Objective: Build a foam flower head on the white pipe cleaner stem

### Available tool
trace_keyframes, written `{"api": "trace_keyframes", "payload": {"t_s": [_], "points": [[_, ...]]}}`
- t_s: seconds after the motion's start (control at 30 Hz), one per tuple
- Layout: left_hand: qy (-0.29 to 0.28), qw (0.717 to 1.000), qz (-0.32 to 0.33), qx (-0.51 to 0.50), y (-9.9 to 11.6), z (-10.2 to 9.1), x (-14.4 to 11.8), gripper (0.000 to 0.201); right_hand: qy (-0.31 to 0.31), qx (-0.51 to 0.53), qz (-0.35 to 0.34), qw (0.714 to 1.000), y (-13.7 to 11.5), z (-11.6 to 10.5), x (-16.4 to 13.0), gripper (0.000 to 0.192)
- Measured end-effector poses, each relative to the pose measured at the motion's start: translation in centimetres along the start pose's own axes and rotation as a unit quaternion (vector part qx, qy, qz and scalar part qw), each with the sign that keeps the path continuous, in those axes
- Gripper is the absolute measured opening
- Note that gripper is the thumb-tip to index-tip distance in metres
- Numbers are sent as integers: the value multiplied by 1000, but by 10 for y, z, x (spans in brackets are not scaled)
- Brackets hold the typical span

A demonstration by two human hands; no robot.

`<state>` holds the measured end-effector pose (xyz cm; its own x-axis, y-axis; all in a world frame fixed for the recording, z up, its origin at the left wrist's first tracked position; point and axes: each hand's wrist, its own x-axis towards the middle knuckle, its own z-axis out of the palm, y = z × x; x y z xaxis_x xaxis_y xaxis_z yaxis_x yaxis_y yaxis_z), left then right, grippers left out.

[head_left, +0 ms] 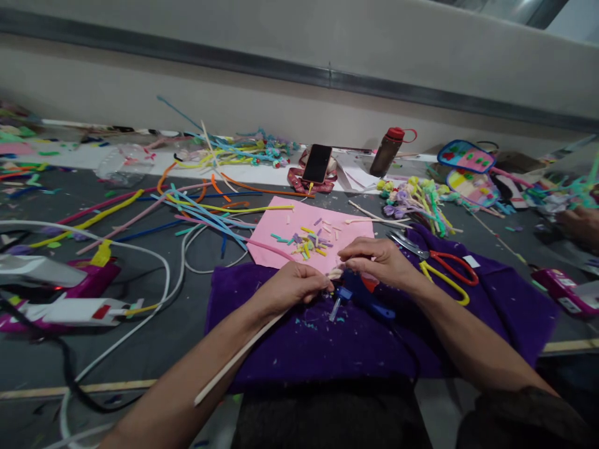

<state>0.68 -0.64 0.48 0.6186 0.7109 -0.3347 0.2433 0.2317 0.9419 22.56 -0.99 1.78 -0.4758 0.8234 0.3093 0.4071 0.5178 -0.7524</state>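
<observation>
My left hand (296, 285) is closed in a pinch on a cream pipe cleaner (241, 354), whose long straight end slants down past my wrist. At its upper end the pipe cleaner is bent into a small bundle. My right hand (377, 260) has its fingers pinched together at that bundle, touching it; the exact fingertip contact is partly hidden. Just below lies a blue glue gun (362, 296) with a clear stick, on a purple cloth (276, 355). Behind my hands, short cut pieces in several colours (309, 243) lie on a pink sheet (269, 218).
Scissors (452, 268) with red and yellow handles lie right. Long pipe cleaners (201, 209) and white cables (171, 280) spread left, near pink-and-white devices (70, 308). At the back are a phone (317, 163), a bottle (387, 153) and pipe-cleaner flowers (414, 202). Another person's hand (580, 227) is far right.
</observation>
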Motion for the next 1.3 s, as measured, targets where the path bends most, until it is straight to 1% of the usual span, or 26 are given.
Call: {"api": "trace_keyframes", "payload": {"t_s": [0.1, 0.23, 0.4, 0.7, 0.83, 1.13, 1.3], "points": [[-9, 1000, 2, 10, -1, 0, 0, 24, -13, 24, -4, 1000, -3, 3, 2, 16], [-20, 1000, 3, 22, -1, 0, 0, 25, -59, 35, -11, 998, -7, 8, 4, 12], [-26, 999, -3, 35, 0, 2, 0, 26, -72, 27, -9, 997, -8, 10, 5, 6], [-25, 999, 4, 30, -2, 1, 0, 28, -89, 62, -15, 994, -2, 11, 7, 14], [-21, 999, 7, 25, -2, 1, 0, 30, -96, 65, -11, 993, 0, 11, 8, 16], [-16, 1000, 12, 21, -2, 3, 1, 26, -117, 66, -9, 991, 0, 10, 9, 18], [-10, 1000, 1, 22, 1, 3, 0, 25, -117, 84, -12, 989, 2, 9, 8, 18]]}}
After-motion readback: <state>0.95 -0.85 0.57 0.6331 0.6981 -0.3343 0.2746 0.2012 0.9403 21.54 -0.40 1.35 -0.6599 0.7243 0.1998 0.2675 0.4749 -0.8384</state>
